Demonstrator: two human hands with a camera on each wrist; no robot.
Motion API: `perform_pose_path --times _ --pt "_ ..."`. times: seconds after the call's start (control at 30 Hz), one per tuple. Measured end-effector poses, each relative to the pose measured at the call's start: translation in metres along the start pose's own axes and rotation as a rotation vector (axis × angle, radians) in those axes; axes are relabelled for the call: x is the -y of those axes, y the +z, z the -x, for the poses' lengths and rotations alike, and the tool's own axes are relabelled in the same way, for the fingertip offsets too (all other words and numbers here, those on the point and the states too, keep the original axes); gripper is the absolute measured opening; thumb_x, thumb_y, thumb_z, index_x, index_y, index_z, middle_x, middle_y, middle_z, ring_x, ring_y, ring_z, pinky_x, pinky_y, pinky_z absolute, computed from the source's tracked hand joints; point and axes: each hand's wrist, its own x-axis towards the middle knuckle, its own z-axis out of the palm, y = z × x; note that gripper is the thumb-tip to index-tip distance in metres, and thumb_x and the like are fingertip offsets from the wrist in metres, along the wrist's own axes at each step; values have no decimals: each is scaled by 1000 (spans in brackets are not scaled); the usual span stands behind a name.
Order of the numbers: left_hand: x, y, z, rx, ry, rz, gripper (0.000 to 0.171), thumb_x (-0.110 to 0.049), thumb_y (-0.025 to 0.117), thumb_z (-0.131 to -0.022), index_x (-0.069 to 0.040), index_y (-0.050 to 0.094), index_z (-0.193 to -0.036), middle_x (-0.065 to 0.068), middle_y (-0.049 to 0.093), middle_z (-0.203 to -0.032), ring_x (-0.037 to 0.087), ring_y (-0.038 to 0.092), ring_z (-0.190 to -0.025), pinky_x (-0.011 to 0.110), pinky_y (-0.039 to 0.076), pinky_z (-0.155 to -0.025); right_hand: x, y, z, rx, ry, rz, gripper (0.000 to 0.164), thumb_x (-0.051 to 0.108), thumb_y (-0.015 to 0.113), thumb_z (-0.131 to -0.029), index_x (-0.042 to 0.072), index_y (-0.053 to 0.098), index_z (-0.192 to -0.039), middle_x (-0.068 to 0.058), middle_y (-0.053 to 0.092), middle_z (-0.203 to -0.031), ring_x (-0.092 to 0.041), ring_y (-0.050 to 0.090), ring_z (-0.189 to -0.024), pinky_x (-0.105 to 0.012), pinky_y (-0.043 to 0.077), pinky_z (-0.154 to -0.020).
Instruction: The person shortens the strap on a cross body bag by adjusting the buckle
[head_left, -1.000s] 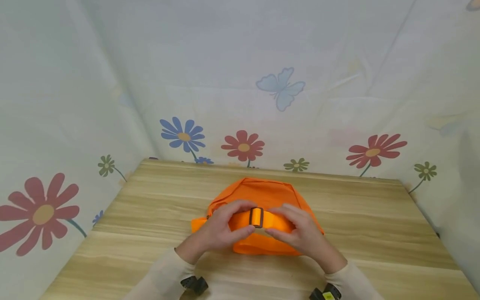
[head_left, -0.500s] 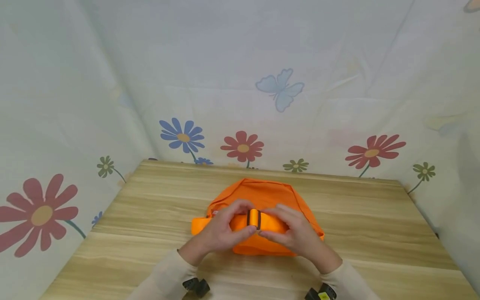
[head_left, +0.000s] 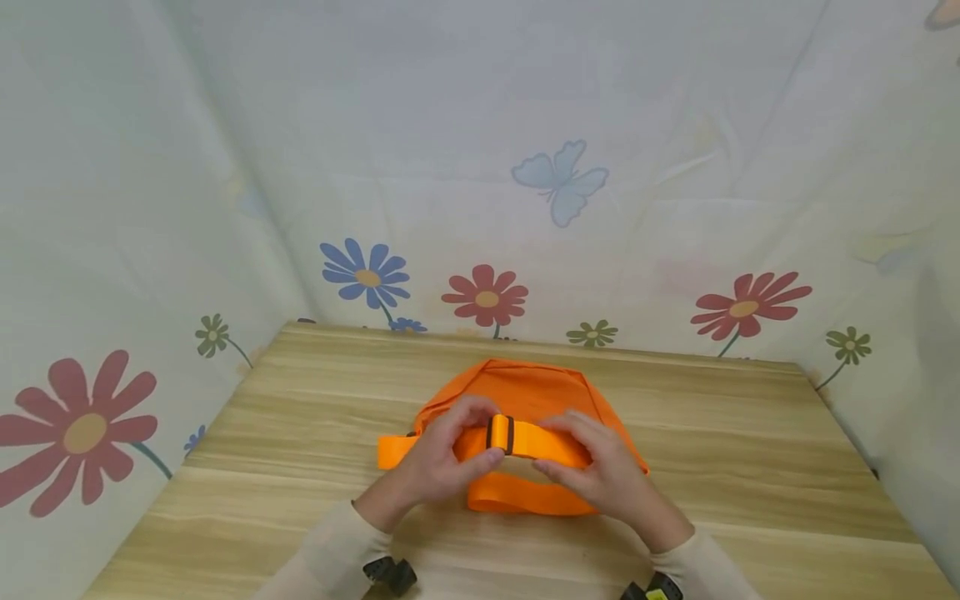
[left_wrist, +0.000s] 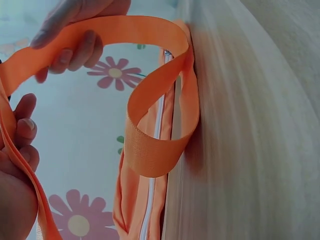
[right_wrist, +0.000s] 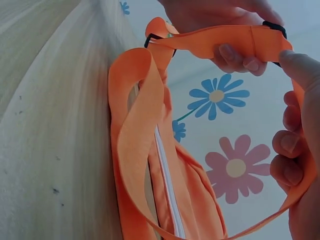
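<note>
An orange bag [head_left: 525,383] lies on the wooden table, its white zipper [right_wrist: 167,180] visible in the wrist views. Both hands hold its orange strap [head_left: 551,443] raised in front of it. My left hand [head_left: 450,454] pinches the strap right at a black slider buckle [head_left: 500,434], thumb toward me. To the right, my right hand [head_left: 603,467] grips the same strap between thumb and fingers. A loop of strap [left_wrist: 155,155] hangs below the hands in the left wrist view. A second black slider [right_wrist: 152,40] shows near the bag in the right wrist view.
The wood-grain table [head_left: 315,375] reaches back to a pale cloth wall [head_left: 450,167] printed with flowers and a butterfly. Another orange strap end [head_left: 393,452] sticks out left of the bag. Black wrist cameras [head_left: 390,575] sit under the sleeves.
The buckle has shifted slightly left along with the left fingers. My right hand moved left, then back right, and the strap stretch between buckle and right hand is now longer.
</note>
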Motion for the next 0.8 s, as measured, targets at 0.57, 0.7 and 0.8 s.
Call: perform_pose_path --times 0.57,0.7,0.8 --pt "-3 -2 4 28 -50 81 41 -21 70 -103 -13 51 -138 8 68 -119 16 66 -103 28 61 -92 3 10 -8 19 -97 46 37 14 89 -90 16 74 -124 5 66 -100 -5 55 -80 -20 53 -65" --pt "-4 1 3 35 -62 62 42 -21 72 -102 -15 51 -138 5 68 -124 18 67 -110 29 61 -96 6 10 -10 23 -114 74 35 19 89 -91 13 74 -123 5 64 -98 -4 53 -78 -18 51 -65" --pt "-3 3 1 53 -76 46 43 -21 74 -101 -16 52 -137 2 69 -127 19 68 -117 31 60 -102 10 11 -12 33 -110 107 38 23 90 -90 11 75 -123 5 64 -98 -4 53 -78 -17 51 -67"
